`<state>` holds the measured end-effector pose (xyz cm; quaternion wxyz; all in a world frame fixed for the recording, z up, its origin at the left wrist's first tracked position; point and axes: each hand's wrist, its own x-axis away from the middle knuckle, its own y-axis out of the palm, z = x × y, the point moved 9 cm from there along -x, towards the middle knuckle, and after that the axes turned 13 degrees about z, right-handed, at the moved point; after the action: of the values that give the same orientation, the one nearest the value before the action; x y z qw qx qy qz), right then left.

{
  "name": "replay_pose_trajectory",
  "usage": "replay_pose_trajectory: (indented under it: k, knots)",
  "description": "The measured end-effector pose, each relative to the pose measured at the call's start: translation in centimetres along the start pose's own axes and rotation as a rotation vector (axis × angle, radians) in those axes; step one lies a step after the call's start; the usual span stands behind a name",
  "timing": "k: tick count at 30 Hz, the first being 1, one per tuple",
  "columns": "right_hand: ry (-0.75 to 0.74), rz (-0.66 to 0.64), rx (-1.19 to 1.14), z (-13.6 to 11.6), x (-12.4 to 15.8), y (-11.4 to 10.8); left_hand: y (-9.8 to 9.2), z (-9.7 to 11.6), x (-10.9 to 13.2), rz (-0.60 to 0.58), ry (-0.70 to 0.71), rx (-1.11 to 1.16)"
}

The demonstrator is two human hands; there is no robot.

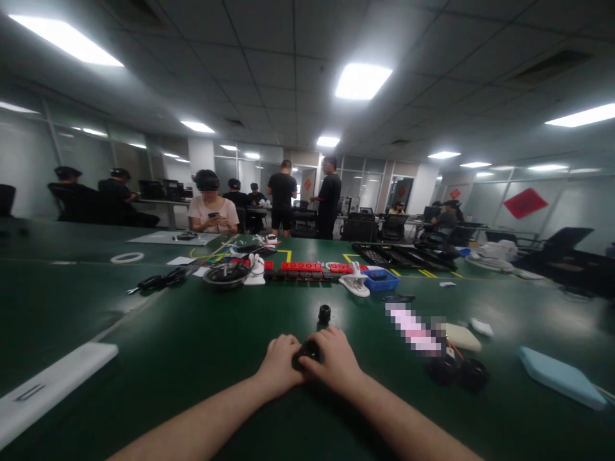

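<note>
My left hand (280,363) and my right hand (337,360) meet over the green table (192,384), close to me. Both are closed around a small black rounded object (308,350), its shape mostly covered by my fingers. What kind of thing it is I cannot make out. Just beyond my right hand stands a short black cylindrical piece (325,314) with a narrower top, apart from the fingers.
Red power strips (301,266), a blue bin (381,280) and a white clamp (355,282) lie further back. White power bank-like slab (62,390) sits left. Headphones (459,371) and a light blue case (560,376) are right. A person (214,211) sits opposite.
</note>
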<state>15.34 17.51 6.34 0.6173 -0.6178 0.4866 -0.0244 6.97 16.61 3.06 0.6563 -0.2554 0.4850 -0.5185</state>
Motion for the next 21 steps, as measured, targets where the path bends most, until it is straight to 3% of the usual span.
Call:
replay_pose_trajectory:
  k: [14,21]
  knots:
    - [-0.004,-0.158,-0.027,-0.6,-0.4,-0.2,1.0,-0.8,0.1,-0.014,0.016,-0.089]
    - [-0.052,-0.225,-0.074,-0.1,-1.6,0.4,1.4,-1.4,-1.0,-0.042,0.029,-0.087]
